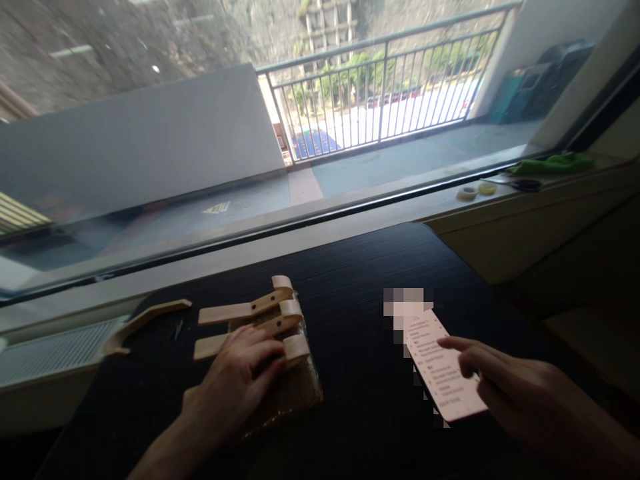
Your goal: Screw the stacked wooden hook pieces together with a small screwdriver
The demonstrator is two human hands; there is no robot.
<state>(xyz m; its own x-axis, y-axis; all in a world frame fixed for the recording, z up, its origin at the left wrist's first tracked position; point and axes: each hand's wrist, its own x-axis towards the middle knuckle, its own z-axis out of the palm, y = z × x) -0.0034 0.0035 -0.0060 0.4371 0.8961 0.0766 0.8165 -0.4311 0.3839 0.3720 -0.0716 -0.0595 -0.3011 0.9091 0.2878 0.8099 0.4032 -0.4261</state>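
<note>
My left hand rests palm down, fingers loosely bent and draped over several pale wooden strips with curled ends, such as the upper wooden strip. Dark round spots mark two of the strips. They lie across a flat block wrapped in shiny tape, partly hidden by my hand. To the right, a phone with a lit screen showing a text list lies tilted on the black table. Over its screen hovers my right hand, index finger stretched out and other fingers curled, holding nothing; whether the fingertip touches cannot be told.
A separate bent wooden strip lies at the table's left edge, with small dark pieces beside it. Tape rolls, scissors and a green cloth sit on the windowsill. Beyond the glass stands a railing.
</note>
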